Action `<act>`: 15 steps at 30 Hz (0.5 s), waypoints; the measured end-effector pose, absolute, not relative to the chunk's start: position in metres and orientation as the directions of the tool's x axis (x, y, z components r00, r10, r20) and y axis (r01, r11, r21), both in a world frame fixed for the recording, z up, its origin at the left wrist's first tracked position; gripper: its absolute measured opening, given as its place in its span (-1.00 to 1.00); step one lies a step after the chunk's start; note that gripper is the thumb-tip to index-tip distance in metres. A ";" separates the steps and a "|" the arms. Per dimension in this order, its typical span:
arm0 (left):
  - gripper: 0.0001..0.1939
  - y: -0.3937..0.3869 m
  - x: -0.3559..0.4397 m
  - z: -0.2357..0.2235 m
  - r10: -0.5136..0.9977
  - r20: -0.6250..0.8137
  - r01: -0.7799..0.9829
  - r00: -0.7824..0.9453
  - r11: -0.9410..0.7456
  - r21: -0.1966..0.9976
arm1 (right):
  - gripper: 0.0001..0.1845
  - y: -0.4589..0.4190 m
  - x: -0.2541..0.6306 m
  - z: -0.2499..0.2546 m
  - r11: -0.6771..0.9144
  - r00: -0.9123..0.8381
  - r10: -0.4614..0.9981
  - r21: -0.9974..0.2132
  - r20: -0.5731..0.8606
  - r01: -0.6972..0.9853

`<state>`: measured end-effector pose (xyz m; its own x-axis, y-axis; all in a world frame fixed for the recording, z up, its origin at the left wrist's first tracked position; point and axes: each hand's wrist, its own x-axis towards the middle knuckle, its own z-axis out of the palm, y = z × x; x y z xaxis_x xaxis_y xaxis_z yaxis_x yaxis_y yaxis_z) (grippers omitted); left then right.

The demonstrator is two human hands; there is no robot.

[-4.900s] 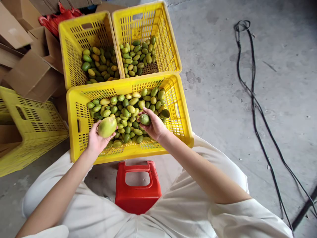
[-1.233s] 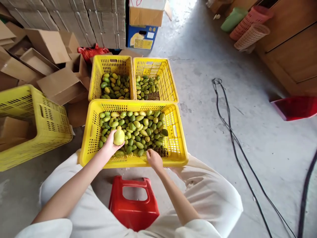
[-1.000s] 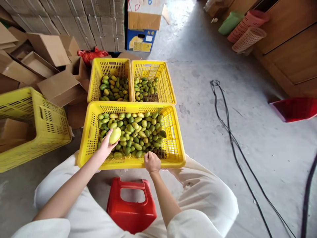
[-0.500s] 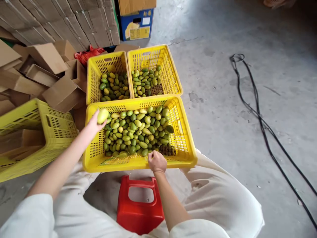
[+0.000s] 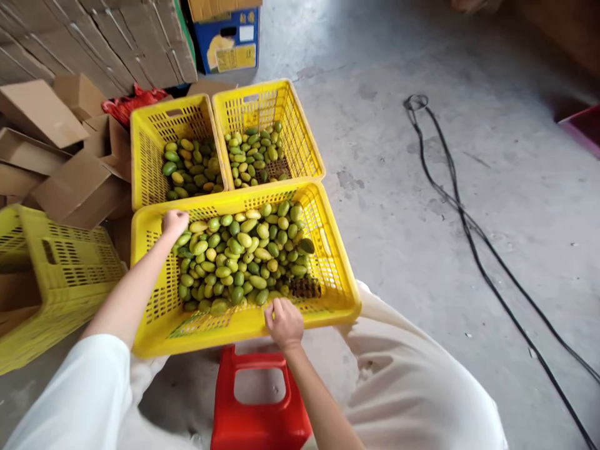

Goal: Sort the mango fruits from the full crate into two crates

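A large yellow crate [image 5: 338, 275] full of small green and yellow mangoes [image 5: 244, 256] stands right in front of me. My left hand [image 5: 174, 222] is curled, knuckles up, at the crate's far left corner over the fruit; what is in its fingers is hidden. A pale mango [image 5: 198, 226] lies just beside it. My right hand [image 5: 283, 322] is closed over the crate's near rim. Behind stand two smaller yellow crates, the left one [image 5: 146, 140] and the right one [image 5: 300, 128], each partly filled with mangoes.
A red stool [image 5: 260, 426] stands between my legs. An overturned yellow crate [image 5: 56, 265] lies at the left, with cardboard boxes [image 5: 70, 184] and a red bag [image 5: 129, 103] behind. A blue box [image 5: 227, 40] stands at the back. A black cable [image 5: 452, 200] runs across the concrete floor on the right.
My left hand carried the pale mango from the crate's near left up to its far left corner, where the fruit is no longer seen in it. My right hand settled on the near rim.
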<state>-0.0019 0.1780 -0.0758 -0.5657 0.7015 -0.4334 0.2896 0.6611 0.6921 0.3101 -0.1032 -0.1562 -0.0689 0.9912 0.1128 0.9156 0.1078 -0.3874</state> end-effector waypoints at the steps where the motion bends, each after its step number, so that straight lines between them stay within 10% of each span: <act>1: -0.81 0.173 -0.002 -0.088 0.723 -0.428 0.385 -0.543 0.667 0.638 | -0.65 -0.105 0.311 -0.157 0.172 -0.102 0.975 -0.378 0.196 0.910; 15: -0.62 0.167 0.021 -0.181 0.893 -0.414 0.930 -0.177 0.289 0.225 | -0.71 -0.110 0.314 -0.161 0.267 -0.206 0.957 -0.343 0.204 0.901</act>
